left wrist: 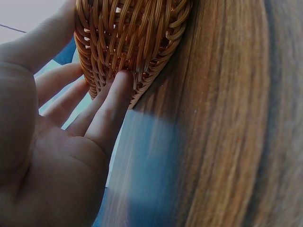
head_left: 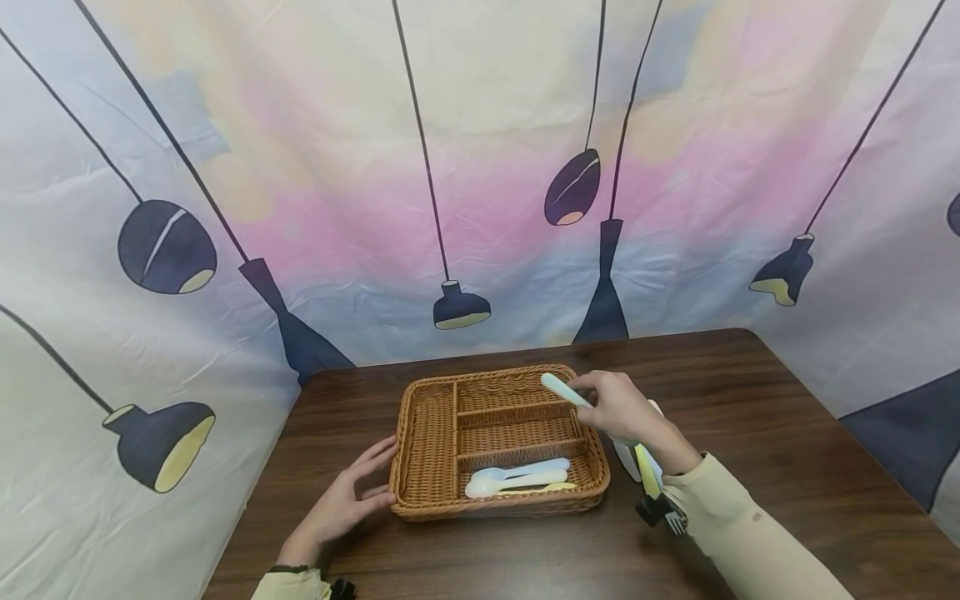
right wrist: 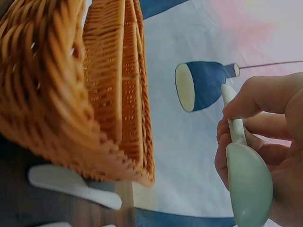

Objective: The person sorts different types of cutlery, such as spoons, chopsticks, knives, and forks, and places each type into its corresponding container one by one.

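Observation:
A brown wicker basket [head_left: 501, 506] with several compartments sits on the table. My right hand [head_left: 617, 407] pinches a pale green spoon [right wrist: 250, 184] by its handle, above the basket's right back corner. In the right wrist view the spoon's bowl is toward the palm. My left hand [head_left: 348, 500] touches the basket's left side with its fingers spread and nearly straight. The front compartment holds a light blue utensil [head_left: 551, 467], a whitish spoon [head_left: 517, 482] and a yellow utensil [head_left: 558, 486], partly hidden by the rim.
Right of the basket lie more utensils, partly hidden under my right forearm: a white one [head_left: 627, 461], a yellow one [head_left: 645, 472] and a fork [head_left: 676, 522]. The dark wooden table [head_left: 465, 562] ends at a curtain [head_left: 510, 250] printed with lamps.

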The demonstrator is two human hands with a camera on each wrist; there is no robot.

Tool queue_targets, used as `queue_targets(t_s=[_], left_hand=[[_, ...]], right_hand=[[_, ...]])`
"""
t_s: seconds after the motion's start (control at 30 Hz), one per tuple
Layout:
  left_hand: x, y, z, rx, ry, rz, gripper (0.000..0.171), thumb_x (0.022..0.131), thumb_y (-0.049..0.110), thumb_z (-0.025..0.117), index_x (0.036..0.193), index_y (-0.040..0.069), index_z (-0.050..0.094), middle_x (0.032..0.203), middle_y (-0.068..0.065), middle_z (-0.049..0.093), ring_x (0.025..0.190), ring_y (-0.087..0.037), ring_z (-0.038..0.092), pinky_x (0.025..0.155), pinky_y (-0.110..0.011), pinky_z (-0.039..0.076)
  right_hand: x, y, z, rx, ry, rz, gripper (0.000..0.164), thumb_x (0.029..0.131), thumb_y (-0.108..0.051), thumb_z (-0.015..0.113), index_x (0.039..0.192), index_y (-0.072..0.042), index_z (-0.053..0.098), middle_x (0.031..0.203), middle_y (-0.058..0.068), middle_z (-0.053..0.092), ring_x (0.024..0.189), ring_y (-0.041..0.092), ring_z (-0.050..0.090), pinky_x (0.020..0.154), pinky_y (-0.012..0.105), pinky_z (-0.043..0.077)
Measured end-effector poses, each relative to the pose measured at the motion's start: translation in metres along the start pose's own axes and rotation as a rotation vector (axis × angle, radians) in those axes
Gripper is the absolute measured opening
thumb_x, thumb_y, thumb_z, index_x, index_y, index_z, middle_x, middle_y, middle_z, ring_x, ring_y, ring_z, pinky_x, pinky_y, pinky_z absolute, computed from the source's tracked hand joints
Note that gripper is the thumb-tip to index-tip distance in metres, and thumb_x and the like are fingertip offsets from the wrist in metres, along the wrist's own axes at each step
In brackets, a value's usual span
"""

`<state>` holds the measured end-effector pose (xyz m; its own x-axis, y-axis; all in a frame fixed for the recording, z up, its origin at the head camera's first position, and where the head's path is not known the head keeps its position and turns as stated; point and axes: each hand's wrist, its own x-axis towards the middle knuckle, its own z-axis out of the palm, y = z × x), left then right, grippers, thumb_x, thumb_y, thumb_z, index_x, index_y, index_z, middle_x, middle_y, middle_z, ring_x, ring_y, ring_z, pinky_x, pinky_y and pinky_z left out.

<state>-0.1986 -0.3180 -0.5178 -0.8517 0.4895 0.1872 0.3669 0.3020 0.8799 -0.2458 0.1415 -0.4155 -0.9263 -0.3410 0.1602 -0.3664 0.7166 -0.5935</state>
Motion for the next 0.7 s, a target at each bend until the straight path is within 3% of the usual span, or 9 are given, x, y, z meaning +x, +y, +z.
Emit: queue_targets(t_s=[0.23, 0.7], left_hand=[[-0.001, -0.001, 0.001, -0.020, -0.004, 0.001, 0.069, 0.090, 0.007, 0.069, 0.150, 0.000, 0.035, 0.161, -0.018, 0.016, 0.137, 0.010, 0.028, 0.096, -0.019, 0.049], [-0.001, -0.003, 0.000, -0.019, -0.005, -0.002, 0.069, 0.090, 0.007, 0.069, 0.150, 0.001, 0.035, 0.161, -0.017, 0.017, 0.137, 0.009, 0.029, 0.096, -0.019, 0.049]], right_hand=[[0.007, -0.015, 0.008, 0.030, -0.020, -0.048, 0.038, 0.084, -0.006, 0.067, 0.122, -0.007, 0.068, 0.096, 0.003, 0.068, 0.072, 0.010, 0.057, 0.056, 0.028, 0.043], [0.012, -0.038, 0.026, 0.064, -0.065, -0.088, 0.038, 0.084, -0.005, 0.070, 0.121, -0.011, 0.069, 0.102, 0.002, 0.068, 0.070, 0.009, 0.057, 0.051, 0.025, 0.042]])
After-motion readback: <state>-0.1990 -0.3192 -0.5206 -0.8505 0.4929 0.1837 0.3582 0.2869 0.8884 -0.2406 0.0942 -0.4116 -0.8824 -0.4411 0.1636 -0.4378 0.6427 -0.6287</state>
